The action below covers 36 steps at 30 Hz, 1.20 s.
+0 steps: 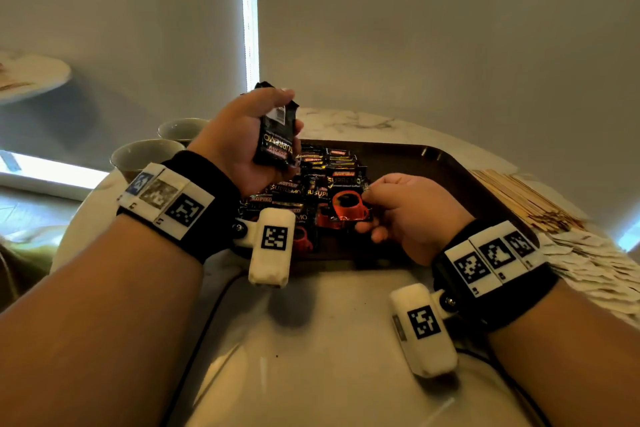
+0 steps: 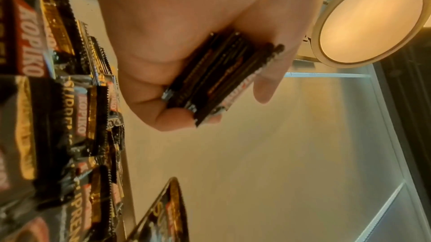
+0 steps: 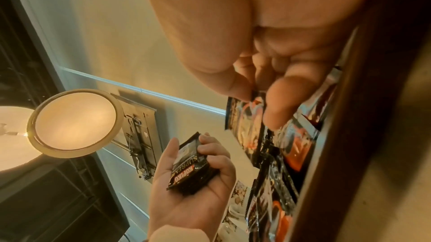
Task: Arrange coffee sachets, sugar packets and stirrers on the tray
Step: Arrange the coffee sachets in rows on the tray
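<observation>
Left hand (image 1: 235, 135) raised over tray's left end, fingers curled round a stack (image 1: 277, 135) of black sachets. Right hand (image 1: 412, 215) pinches one sachet (image 1: 348, 206) by its edge, low over the pile (image 1: 311, 180) on the tray (image 1: 446, 166). Stirrers (image 1: 519, 198) and sugar packets (image 1: 595, 263) on table, right of tray.

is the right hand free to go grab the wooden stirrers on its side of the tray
Probably not yet: the right hand pinches a coffee sachet over the tray. The stirrers lie uncovered just beyond the tray's right rim, so the path looks free once it lets go.
</observation>
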{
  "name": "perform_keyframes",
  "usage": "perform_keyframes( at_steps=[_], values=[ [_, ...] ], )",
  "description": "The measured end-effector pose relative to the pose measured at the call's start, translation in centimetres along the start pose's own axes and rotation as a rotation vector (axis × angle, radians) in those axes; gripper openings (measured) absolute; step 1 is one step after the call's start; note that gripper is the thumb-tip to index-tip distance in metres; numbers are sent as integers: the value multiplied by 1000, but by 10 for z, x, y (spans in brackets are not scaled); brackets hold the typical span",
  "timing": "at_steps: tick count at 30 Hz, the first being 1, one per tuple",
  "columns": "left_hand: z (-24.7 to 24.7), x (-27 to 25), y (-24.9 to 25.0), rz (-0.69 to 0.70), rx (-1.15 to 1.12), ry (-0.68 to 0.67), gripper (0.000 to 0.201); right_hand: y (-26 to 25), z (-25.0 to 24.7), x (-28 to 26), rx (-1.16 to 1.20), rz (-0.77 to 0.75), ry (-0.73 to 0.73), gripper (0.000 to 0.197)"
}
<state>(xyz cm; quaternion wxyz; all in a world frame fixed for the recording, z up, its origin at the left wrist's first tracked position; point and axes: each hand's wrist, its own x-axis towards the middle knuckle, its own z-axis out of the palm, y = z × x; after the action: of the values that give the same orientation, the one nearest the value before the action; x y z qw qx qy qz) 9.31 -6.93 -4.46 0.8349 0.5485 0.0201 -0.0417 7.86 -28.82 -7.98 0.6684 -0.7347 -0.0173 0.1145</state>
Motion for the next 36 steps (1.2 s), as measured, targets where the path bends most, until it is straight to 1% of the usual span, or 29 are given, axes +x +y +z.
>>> perform_keyframes(
  at_steps=[4, 7, 10, 14, 17, 20, 21, 24, 29, 36],
  values=[
    [1, 0, 0, 1, 2, 0, 31, 0, -2, -1, -27, 40, 19, 6],
    [0, 1, -1, 0, -1, 7, 28, 1, -1, -1, -108, 35, 23, 8],
    [-1, 2, -2, -6, -6, -1, 30, 2, 0, 0, -217, 11, 41, 11],
    [0, 3, -4, -22, -7, -8, 32, 3, 0, 3, -301, 5, 52, 14],
    [1, 3, -7, -45, -25, -52, 35, 5, 0, 4, -391, -20, 41, 13],
    [3, 2, -9, -21, -47, -56, 21, 6, 1, 4, -423, -24, 36, 14],
    [4, 2, -10, -11, -57, -56, 19, 6, 1, 4, -416, -22, 35, 15],
    [6, 3, -11, -20, -92, -64, 24, 7, 2, 5, -409, -19, 25, 19],
    [9, 1, -14, -80, -67, -101, 32, 7, 1, 6, -375, -1, 2, 24],
    [11, -4, -16, -112, -143, -152, 57, 9, -3, 9, -301, -31, 28, 23]
  ],
)
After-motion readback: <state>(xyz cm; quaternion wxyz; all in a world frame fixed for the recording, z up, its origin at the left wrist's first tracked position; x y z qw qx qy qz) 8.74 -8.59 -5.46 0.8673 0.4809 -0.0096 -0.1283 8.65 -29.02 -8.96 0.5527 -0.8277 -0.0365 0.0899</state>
